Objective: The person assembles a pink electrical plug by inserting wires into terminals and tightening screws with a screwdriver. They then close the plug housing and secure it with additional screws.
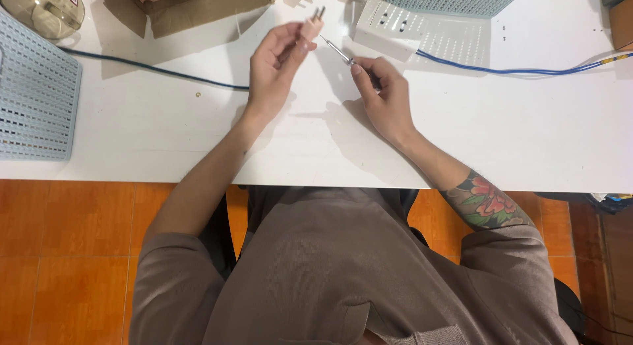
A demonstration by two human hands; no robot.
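My left hand (pixel 273 68) holds a small pink plug (pixel 312 27) with two metal prongs pointing away from me, pinched between thumb and fingers above the white table (pixel 165 127). My right hand (pixel 386 98) grips a thin screwdriver (pixel 337 52); its metal shaft points up and left towards the plug, the tip a short way from it. Both hands hover over the middle of the table's far half.
A blue cable (pixel 514 70) runs across the table behind my hands. A white perforated box (pixel 422 32) lies at the back, a light blue mesh basket (pixel 33 101) at the left, a cardboard box (pixel 191 9) at the back left. A tiny screw (pixel 198 94) lies loose.
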